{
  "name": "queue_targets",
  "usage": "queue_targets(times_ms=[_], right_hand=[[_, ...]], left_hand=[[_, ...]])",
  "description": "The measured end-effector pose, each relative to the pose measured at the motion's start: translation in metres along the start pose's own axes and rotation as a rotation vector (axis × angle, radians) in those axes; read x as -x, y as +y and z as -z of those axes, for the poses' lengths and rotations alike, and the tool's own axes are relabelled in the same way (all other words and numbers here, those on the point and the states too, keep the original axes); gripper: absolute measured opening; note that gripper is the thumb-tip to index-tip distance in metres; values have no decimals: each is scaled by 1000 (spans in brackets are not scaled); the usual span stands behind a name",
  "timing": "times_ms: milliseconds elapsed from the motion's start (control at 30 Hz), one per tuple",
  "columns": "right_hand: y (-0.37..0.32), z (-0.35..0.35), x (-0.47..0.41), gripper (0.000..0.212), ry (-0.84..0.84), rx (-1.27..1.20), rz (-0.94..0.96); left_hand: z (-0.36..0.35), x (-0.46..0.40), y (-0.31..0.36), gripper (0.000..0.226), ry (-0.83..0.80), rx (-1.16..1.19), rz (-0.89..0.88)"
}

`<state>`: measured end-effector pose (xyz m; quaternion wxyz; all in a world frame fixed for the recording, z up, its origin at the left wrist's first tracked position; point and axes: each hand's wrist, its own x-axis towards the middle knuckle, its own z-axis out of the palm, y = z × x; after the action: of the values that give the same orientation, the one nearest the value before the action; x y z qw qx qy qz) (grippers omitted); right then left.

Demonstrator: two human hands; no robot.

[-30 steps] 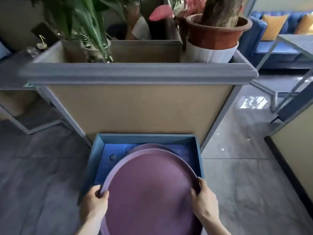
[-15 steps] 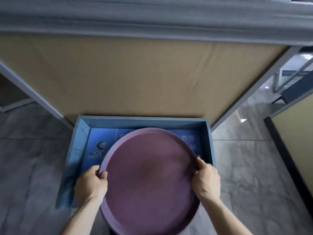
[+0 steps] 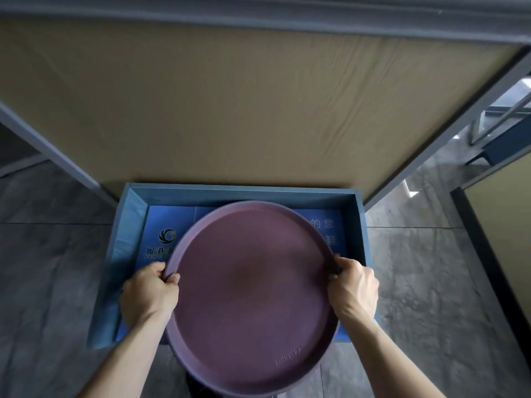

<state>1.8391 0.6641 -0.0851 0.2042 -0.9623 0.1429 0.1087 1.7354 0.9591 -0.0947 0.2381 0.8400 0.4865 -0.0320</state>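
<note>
A large round purple tray [image 3: 253,294] with a raised rim fills the lower middle of the head view. My left hand [image 3: 149,291] grips its left rim, thumb over the edge. My right hand [image 3: 355,288] grips the right rim the same way. The tray hangs over an open blue box [image 3: 129,222] that sits on the floor, with a white logo and printed characters on the blue sheet inside. The tray hides most of the box's inside.
Right behind the box rises a tan panel [image 3: 244,110] with a grey top ledge and grey side posts. Grey marble floor tiles [image 3: 51,268] lie to both sides. A second tan panel with a dark base [image 3: 505,231] stands at the right.
The camera has tipped down and come closer, so the plants atop the planter left the view. Both hands kept their grip on the tray, which came down towards the box.
</note>
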Motion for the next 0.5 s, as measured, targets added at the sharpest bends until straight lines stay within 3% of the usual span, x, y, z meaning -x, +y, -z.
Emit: queue_targets(times_ms=[100,333,500], right_hand=[[1,3,-1,29,-2,-2,5],[0,-3,-3,31,29,9,21],[0,-4,-3,27,39,5,26]], left_hand=[[0,-1,0,20,5,24,10],[-1,-1,1,15,31,59,21],[-1,-3,2,28,42,102,45]])
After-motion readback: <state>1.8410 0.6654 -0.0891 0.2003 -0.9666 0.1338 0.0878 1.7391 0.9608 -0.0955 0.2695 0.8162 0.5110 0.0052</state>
